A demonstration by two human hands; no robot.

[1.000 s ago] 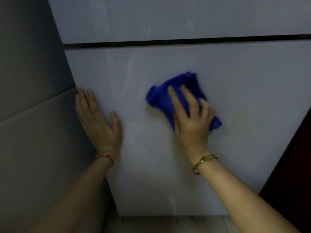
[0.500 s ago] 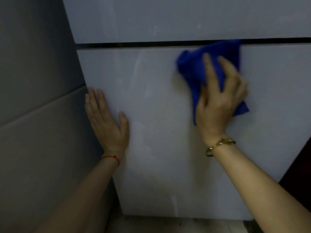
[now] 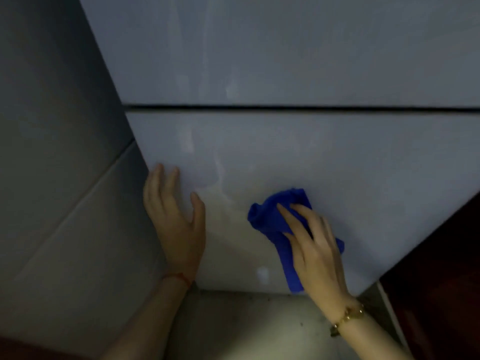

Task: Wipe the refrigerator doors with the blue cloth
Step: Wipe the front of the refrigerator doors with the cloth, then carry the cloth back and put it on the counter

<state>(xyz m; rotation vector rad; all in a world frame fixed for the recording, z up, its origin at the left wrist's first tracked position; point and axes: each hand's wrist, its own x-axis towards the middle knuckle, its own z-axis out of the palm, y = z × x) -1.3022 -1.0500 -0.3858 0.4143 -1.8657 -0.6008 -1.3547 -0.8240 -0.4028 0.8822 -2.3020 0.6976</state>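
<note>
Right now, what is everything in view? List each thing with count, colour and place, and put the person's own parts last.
lower refrigerator door: one, pale grey-white, centre, faint streaks on it
upper refrigerator door: one, pale grey-white, above the dark gap
blue cloth: one, blue, bunched against the lower door near its bottom edge
grey side panel: one, grey, left of the doors
dark surface: one, dark brown-red, right edge; too dim to identify
floor: pale, speckled, below the door
red string bracelet: one, on the left wrist
gold bracelet: one, on the right wrist
left hand: flat on the lower door, at its left edge
right hand: pressing the cloth to the door
</note>
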